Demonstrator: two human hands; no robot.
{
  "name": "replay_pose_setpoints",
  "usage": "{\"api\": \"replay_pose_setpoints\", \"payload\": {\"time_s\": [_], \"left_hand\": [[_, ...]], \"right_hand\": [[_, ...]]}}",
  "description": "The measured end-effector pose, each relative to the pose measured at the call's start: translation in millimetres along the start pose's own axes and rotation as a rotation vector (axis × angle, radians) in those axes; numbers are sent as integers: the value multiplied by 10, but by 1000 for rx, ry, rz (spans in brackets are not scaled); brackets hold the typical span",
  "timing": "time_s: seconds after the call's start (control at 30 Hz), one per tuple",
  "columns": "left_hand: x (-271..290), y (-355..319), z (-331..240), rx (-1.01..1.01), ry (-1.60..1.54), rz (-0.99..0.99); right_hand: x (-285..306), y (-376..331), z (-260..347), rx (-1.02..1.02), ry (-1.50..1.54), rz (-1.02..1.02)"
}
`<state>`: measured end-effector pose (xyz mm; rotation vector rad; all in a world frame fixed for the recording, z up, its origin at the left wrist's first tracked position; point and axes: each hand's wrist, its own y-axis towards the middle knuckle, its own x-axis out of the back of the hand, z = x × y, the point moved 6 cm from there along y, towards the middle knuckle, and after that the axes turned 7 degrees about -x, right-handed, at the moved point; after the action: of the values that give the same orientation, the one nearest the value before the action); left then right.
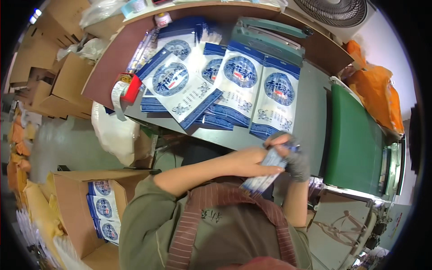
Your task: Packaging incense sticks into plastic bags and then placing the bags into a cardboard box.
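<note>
Gray desk: pouches overlap across it, likely saving space. By its near edge, left hand and right hand (gloved) grip a packet strip, apparently steadying it; blurry.

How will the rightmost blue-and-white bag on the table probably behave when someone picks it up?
The bag looks thin and flat, so it is probably light. Its film-like sides would likely bend. It may slide if pushed, since the table looks smooth.

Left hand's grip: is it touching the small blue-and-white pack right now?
Touching. The head view shows it: the left hand has its grip on the small blue-and-white pack, its thumb lying across the front.
</note>
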<state>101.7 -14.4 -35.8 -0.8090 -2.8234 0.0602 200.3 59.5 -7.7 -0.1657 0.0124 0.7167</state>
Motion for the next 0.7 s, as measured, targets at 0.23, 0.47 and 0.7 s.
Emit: {"api": "replay_pose_setpoints", "payload": {"time_s": [0.23, 0.47, 0.7], "left_hand": [[1338, -1478, 368, 44, 1148, -1081], [1735, -1274, 421, 77, 478, -1093], [818, -203, 277, -158, 834, -613]], "right_hand": [[-404, 88, -291, -134, 251, 55], [-392, -40, -282, -83, 310, 45], [-280, -190, -272, 39, 199, -121]]}}
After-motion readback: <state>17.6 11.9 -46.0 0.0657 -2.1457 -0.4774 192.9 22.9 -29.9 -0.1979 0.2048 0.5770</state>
